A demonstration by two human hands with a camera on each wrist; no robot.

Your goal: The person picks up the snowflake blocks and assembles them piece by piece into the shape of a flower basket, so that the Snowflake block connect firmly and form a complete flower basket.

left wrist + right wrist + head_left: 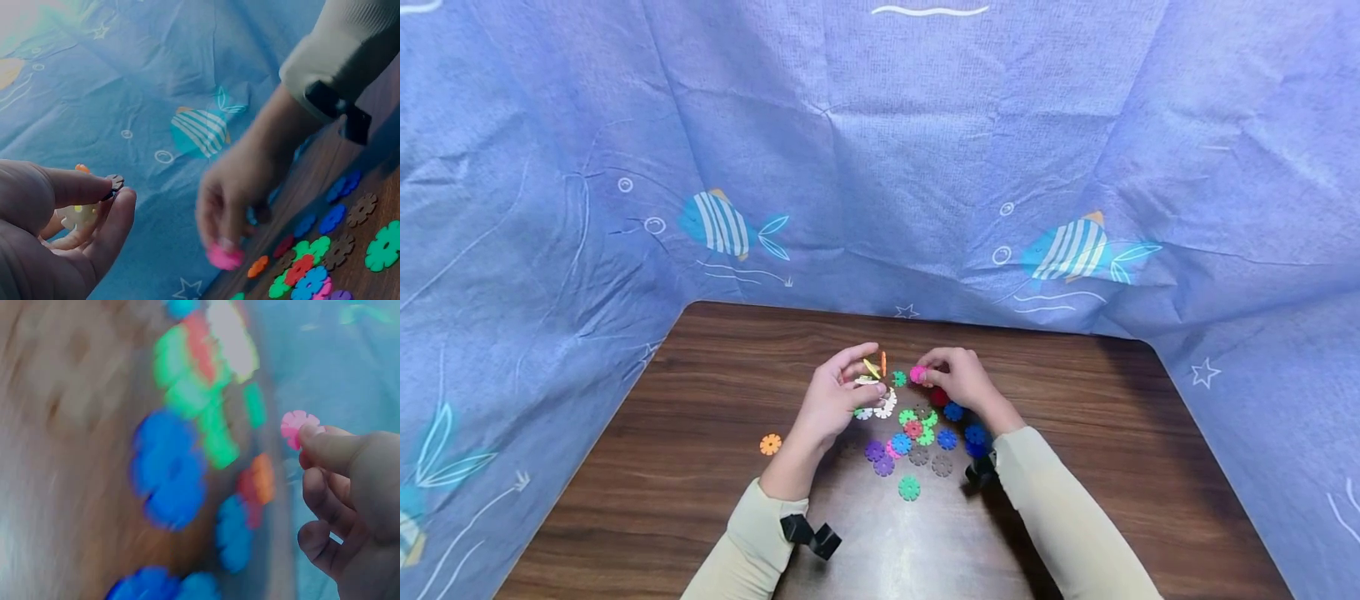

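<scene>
My left hand (826, 402) is raised over the table and pinches a small group of notched plastic discs. In the left wrist view a dark brown disc (116, 184) sits between thumb and fingertip. Behind it show a pale yellowish disc (78, 217) and a bit of an orange disc (82, 168); how they join is partly hidden by the fingers. A pink disc (294, 427) is pinched between thumb and forefinger of my right hand (964, 380), its other fingers loosely curled. The two hands are apart, with a green disc (899, 378) on the table between them.
Loose discs lie below the hands: white (886, 405), red (913, 429), blue (947, 439), purple (883, 464), brown (942, 465) and green (909, 488). An orange disc (771, 444) lies left of the left forearm. A blue fish-print cloth (910, 208) hangs behind the wooden table (662, 500).
</scene>
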